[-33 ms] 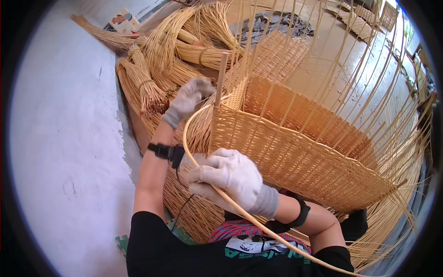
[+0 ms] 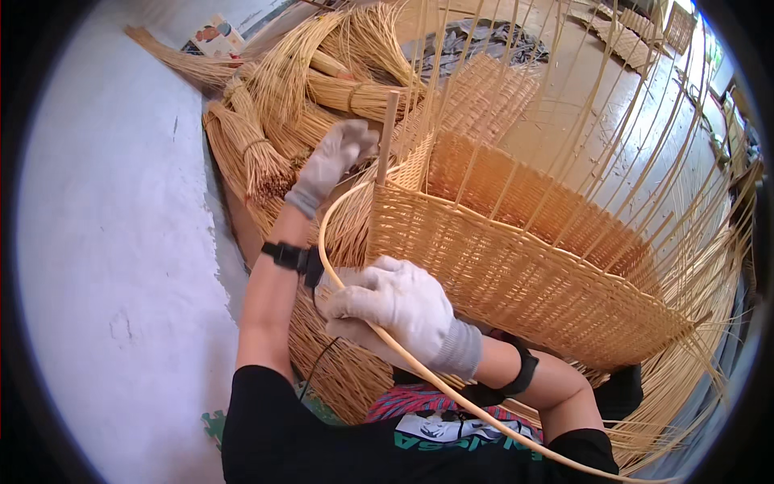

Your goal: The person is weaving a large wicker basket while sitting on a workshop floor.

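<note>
A rectangular wicker basket [image 2: 508, 266] in progress lies across the middle, with tall upright stakes [image 2: 601, 97] rising from its rim. At its near left corner stands a flat wooden post [image 2: 388, 133]. My left hand [image 2: 329, 165], in a pale work glove, is just left of that post, fingers loosely bent and apart, with nothing visible in them. Below it, my gloved right hand [image 2: 403, 310] grips a thick pale cane [image 2: 476, 410] between thumb and fingers. The cane curves up from the grip to the basket's corner, and its other length runs down past my lap to the lower right.
Bundles of willow rods [image 2: 355, 95] are heaped at the far left, beside a white wall [image 2: 121, 226]. A woven panel [image 2: 492, 97] lies behind the basket, near a dark crumpled sheet [image 2: 484, 44]. Loose long rods [image 2: 693, 379] fan out at the right.
My left hand has risen slightly beside the post and its fingers have lifted. My right hand has shifted a little left, still on the cane. The basket stays in place.
</note>
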Tool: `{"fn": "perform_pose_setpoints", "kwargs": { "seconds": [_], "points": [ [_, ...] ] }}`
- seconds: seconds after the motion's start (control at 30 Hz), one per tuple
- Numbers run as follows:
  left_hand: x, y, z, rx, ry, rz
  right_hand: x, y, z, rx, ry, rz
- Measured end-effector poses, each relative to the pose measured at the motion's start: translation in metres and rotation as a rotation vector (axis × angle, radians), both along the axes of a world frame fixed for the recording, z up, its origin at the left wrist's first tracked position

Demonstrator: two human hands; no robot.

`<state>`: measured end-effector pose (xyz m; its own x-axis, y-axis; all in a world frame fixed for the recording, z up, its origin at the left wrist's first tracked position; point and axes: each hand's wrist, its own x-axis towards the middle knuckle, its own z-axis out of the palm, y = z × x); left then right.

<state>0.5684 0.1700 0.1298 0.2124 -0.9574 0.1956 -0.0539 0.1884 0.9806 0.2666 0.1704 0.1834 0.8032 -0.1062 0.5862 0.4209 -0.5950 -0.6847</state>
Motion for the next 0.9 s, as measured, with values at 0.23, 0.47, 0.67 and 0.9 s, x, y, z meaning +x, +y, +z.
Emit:
{"fn": "perform_pose_setpoints", "kwargs": {
  "seconds": [0.23,0.47,0.67,0.9],
  "points": [
    [-0.012,-0.038,-0.014,0.155,0.265,-0.251,0.026,0.018,-0.035,-0.117,-0.172,-0.105],
    [-0.026,-0.039,-0.010,0.267,0.299,-0.035,-0.041,-0.001,-0.047,-0.154,-0.159,-0.311],
    [-0.024,-0.043,-0.019,0.219,0.284,0.011,-0.056,-0.066,-0.094,0.884,0.034,-1.025],
    [-0.016,-0.034,-0.003,0.298,0.399,-0.156,-0.049,-0.106,-0.151,1.208,-0.095,-0.821]
  ]
}}
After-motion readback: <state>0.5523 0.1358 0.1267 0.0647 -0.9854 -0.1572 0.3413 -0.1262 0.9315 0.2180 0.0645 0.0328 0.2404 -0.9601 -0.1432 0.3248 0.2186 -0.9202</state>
